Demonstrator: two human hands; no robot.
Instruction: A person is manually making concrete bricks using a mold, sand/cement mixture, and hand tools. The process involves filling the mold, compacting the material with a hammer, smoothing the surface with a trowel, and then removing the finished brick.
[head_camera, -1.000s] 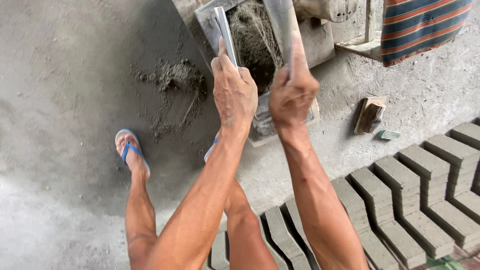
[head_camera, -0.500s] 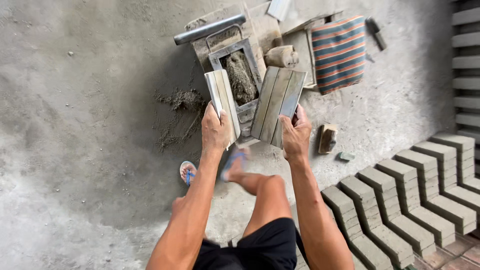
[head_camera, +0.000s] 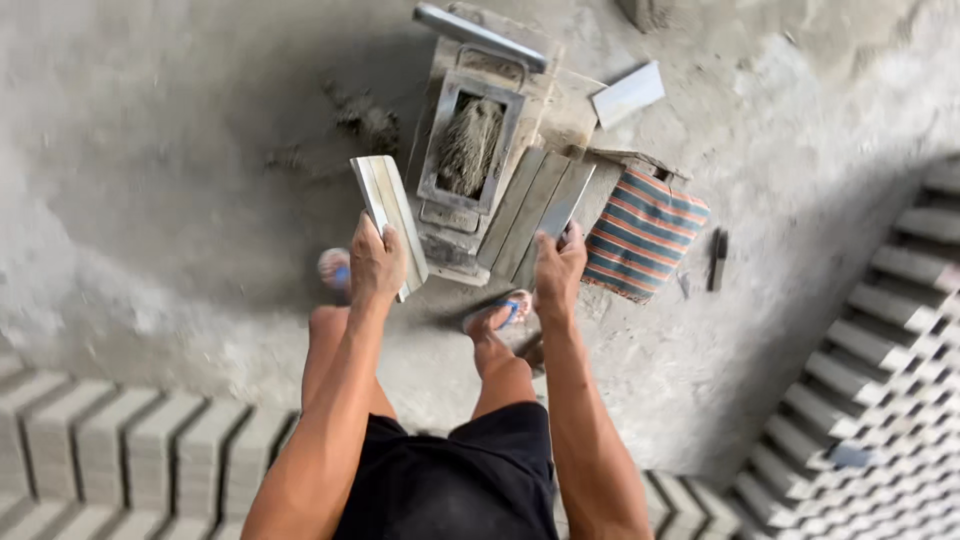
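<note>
Two hands are seen from above, each clamped on its own load. The left hand (head_camera: 377, 262) is closed around the lower end of a plate stack (head_camera: 390, 222), fingers wrapped over its edge, the stack standing up and away from the knuckles. The right hand (head_camera: 558, 272) is shut on the near end of a set of boards (head_camera: 540, 213), which lean outward from the fingertips toward the mould.

Below the hands, bare knees and black shorts (head_camera: 470, 478) are visible, and sandalled feet (head_camera: 505, 312) are planted on the floor (head_camera: 150, 200) just under the wrists. Rows of bricks (head_camera: 130, 440) lie behind the legs and to the right.

Beyond the fingertips, between the two loads, the mould (head_camera: 472, 150) is set, with a grey, fibrous mix inside. A metal bar (head_camera: 480, 38) lies across its far end. Just right of the boards a striped cushion (head_camera: 640, 232) rests, and a loose plate (head_camera: 628, 94) lies farther off.

A slip is judged likely: only the ends are gripped, so the plates could fan apart and drop onto the feet. The boards could also knock the mould and disturb the mix.
</note>
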